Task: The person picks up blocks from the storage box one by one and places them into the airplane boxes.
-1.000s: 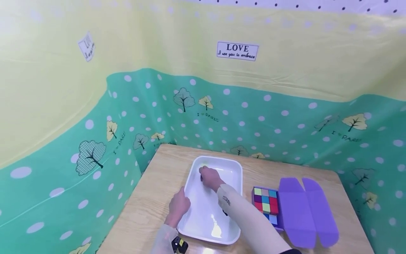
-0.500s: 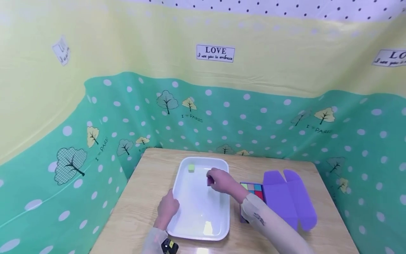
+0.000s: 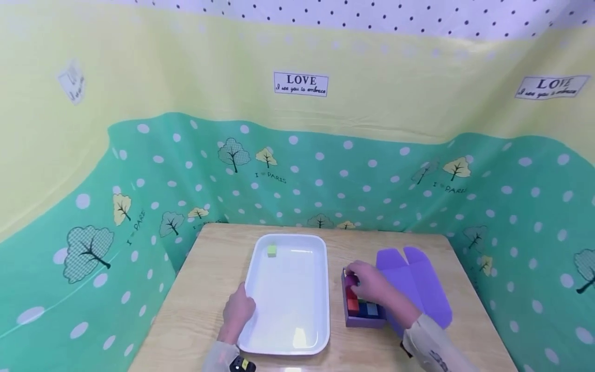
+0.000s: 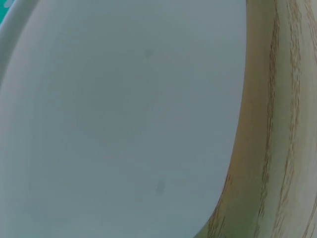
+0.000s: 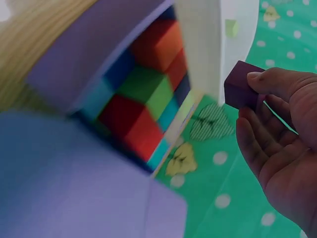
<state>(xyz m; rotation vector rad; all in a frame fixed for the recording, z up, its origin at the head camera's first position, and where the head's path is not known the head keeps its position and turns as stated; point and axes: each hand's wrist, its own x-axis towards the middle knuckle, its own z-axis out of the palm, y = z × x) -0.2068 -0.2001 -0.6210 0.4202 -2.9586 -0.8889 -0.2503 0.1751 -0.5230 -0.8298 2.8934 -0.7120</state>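
Note:
My right hand (image 3: 372, 284) is over the purple box (image 3: 364, 323), pinching a purple cube (image 5: 241, 84) between thumb and fingers, as the right wrist view shows. Inside the box are several coloured cubes, among them a green cube (image 5: 144, 87) and a red cube (image 5: 130, 124); the hand hides part of them in the head view. To the left lies a white tray (image 3: 288, 299), with a light green cube (image 3: 271, 251) in its far left corner. My left hand (image 3: 238, 312) holds the tray's left rim. The left wrist view shows only tray and table, no fingers.
The box's purple lid (image 3: 409, 281) lies folded back to its right. Tray and box stand apart on a wooden table (image 3: 186, 310). A patterned cloth (image 3: 321, 191) hangs behind and at both sides.
My right hand has moved from the tray's far part rightward to the box, bringing the purple cube. The light green cube has come into view. My left hand has stayed at the rim.

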